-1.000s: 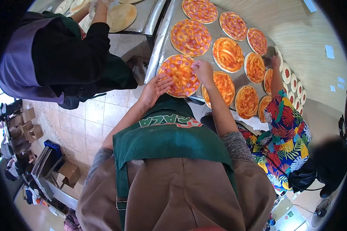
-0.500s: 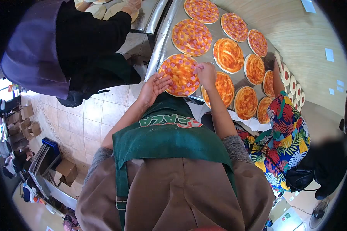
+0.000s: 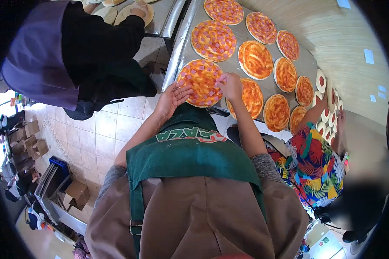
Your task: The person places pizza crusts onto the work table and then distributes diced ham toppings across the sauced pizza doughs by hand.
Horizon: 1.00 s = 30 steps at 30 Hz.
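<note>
A pizza (image 3: 201,86) with red sauce and pink diced pieces lies at the near left corner of the metal table. Beside its left edge is my left hand (image 3: 175,98), palm up with the fingers spread and nothing in it. Over the pizza's right side, my right hand (image 3: 229,85) has its fingertips pinched together; what they hold is too small to make out. Just behind lies another pizza with pink pieces (image 3: 214,41). A pizza with only sauce (image 3: 248,98) is partly hidden behind my right forearm.
Several more pizzas stand on the metal table (image 3: 230,55). At the right, a co-worker in a flowered shirt (image 3: 315,162) reaches toward small sauced rounds (image 3: 320,81). Another co-worker in dark clothes (image 3: 101,47) works at a left table (image 3: 160,19). Boxes (image 3: 77,193) stand lower left.
My right hand has shifted slightly over the pizza; my left hand has barely moved. The left co-worker has leaned right, and the right co-worker's arms have moved toward the small rounds.
</note>
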Motion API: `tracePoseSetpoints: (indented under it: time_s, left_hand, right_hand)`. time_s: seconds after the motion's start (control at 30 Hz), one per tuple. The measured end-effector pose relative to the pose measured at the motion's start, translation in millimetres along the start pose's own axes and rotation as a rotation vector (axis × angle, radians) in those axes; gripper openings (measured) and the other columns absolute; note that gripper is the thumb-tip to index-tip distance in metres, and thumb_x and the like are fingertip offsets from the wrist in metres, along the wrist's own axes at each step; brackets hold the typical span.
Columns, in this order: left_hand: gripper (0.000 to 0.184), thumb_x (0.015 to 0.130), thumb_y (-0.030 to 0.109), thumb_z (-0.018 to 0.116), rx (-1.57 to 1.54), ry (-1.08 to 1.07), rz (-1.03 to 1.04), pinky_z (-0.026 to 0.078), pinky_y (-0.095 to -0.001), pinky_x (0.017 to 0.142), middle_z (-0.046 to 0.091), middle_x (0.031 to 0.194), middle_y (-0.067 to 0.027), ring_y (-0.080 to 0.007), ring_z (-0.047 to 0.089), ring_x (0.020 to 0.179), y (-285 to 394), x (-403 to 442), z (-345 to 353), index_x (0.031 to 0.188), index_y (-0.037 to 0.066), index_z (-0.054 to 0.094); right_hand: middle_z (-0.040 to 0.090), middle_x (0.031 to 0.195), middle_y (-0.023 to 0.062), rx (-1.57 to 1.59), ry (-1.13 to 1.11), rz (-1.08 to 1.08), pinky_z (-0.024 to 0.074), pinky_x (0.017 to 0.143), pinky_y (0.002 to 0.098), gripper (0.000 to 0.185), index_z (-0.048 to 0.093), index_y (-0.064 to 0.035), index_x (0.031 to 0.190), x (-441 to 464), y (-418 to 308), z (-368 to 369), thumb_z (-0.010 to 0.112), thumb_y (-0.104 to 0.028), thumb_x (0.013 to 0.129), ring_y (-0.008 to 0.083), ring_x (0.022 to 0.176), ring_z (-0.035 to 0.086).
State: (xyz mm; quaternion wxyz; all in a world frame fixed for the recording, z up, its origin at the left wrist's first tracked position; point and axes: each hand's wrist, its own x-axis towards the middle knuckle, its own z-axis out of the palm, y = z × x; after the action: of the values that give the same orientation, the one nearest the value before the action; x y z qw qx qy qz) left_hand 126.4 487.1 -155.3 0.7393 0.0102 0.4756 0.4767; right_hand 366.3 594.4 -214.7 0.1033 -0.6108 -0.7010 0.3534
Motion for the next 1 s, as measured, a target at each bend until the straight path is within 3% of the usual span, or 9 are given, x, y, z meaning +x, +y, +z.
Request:
tracePoseSetpoints:
  time_s: [0.23, 0.3, 0.4, 0.5, 0.63, 0.7, 0.8, 0.9, 1.0]
  left_hand:
    - [0.056, 0.101, 0.040, 0.031, -0.034, -0.034, 0.007, 0.040, -0.0373, 0.105, 0.047, 0.134, -0.0237, -0.0298, 0.049, 0.124, -1, -2, 2, 0.137, -0.003, 0.033]
    - [0.064, 0.099, 0.047, 0.032, -0.114, -0.056, 0.013, 0.037, -0.0384, 0.107, 0.043, 0.137, -0.0245, -0.0306, 0.046, 0.127, 0, -2, 7, 0.139, -0.004, 0.030]
    - [0.078, 0.095, 0.059, 0.031, -0.213, -0.072, 0.019, 0.034, -0.0395, 0.108, 0.037, 0.142, -0.0243, -0.0315, 0.043, 0.129, -1, -2, 16, 0.142, -0.003, 0.024]
    - [0.089, 0.090, 0.069, 0.029, -0.255, -0.125, 0.040, 0.034, -0.0395, 0.107, 0.034, 0.144, -0.0224, -0.0316, 0.044, 0.127, -2, -1, 23, 0.145, 0.000, 0.021]
    - [0.094, 0.087, 0.075, 0.026, -0.277, -0.217, 0.076, 0.036, -0.0381, 0.104, 0.035, 0.144, -0.0191, -0.0302, 0.047, 0.122, -4, 0, 24, 0.148, 0.005, 0.018]
    - [0.099, 0.084, 0.078, 0.025, -0.205, -0.263, 0.089, 0.035, -0.0354, 0.105, 0.028, 0.148, -0.0201, -0.0281, 0.045, 0.124, -3, -1, 22, 0.150, 0.006, 0.007]
    - [0.101, 0.083, 0.080, 0.024, -0.140, -0.290, 0.084, 0.032, -0.0343, 0.107, 0.019, 0.152, -0.0209, -0.0277, 0.039, 0.130, -5, -2, 20, 0.151, 0.009, 0.000]
    - [0.102, 0.083, 0.081, 0.024, -0.128, -0.207, 0.075, 0.024, -0.0351, 0.111, 0.012, 0.154, -0.0210, -0.0282, 0.028, 0.138, -11, -4, 23, 0.151, 0.009, -0.002]
    - [0.103, 0.083, 0.081, 0.023, -0.075, -0.145, 0.120, 0.015, -0.0362, 0.114, 0.010, 0.155, -0.0206, -0.0280, 0.017, 0.143, -9, -7, 24, 0.151, 0.008, -0.002]
  right_hand:
    - [0.062, 0.084, 0.0102, -0.049, 0.051, -0.071, 0.0493, 0.071, 0.0377, 0.025, 0.068, -0.0057, 0.087, -19, -14, -11, 0.079, -0.021, 0.070, 0.0255, 0.079, 0.061]
    - [0.062, 0.082, 0.0099, 0.023, 0.100, -0.080, 0.0490, 0.071, 0.0376, 0.024, 0.068, -0.0048, 0.087, -24, -26, -10, 0.078, -0.021, 0.071, 0.0255, 0.078, 0.061]
    - [0.062, 0.082, 0.0108, 0.423, 0.012, -0.240, 0.0479, 0.072, 0.0405, 0.019, 0.067, -0.0050, 0.083, -40, -63, -1, 0.074, -0.019, 0.073, 0.0277, 0.080, 0.060]
    - [0.061, 0.082, 0.0109, 0.362, -0.055, -0.426, 0.0471, 0.072, 0.0381, 0.016, 0.067, -0.0032, 0.084, -54, -96, 4, 0.072, -0.017, 0.076, 0.0269, 0.078, 0.060]
    - [0.061, 0.082, 0.0111, 0.289, 0.125, -0.391, 0.0458, 0.074, 0.0384, 0.017, 0.067, -0.0035, 0.084, -64, -108, 10, 0.072, -0.017, 0.075, 0.0281, 0.081, 0.059]
    - [0.061, 0.082, 0.0109, 0.272, 0.213, -0.375, 0.0456, 0.074, 0.0385, 0.018, 0.067, -0.0038, 0.084, -64, -105, 7, 0.073, -0.017, 0.074, 0.0284, 0.082, 0.059]
    - [0.061, 0.081, 0.0103, 0.176, 0.089, -0.372, 0.0455, 0.075, 0.0377, 0.018, 0.068, -0.0043, 0.085, -68, -103, 0, 0.073, -0.016, 0.073, 0.0284, 0.085, 0.058]
    - [0.063, 0.080, 0.0121, 0.300, 0.035, -0.380, 0.0461, 0.074, 0.0405, 0.014, 0.069, -0.0057, 0.083, -64, -91, 2, 0.070, -0.016, 0.074, 0.0304, 0.082, 0.059]
    - [0.063, 0.079, 0.0131, 0.426, 0.061, -0.167, 0.0465, 0.073, 0.0411, 0.011, 0.071, -0.0079, 0.081, -43, -48, 17, 0.069, -0.016, 0.074, 0.0304, 0.081, 0.060]
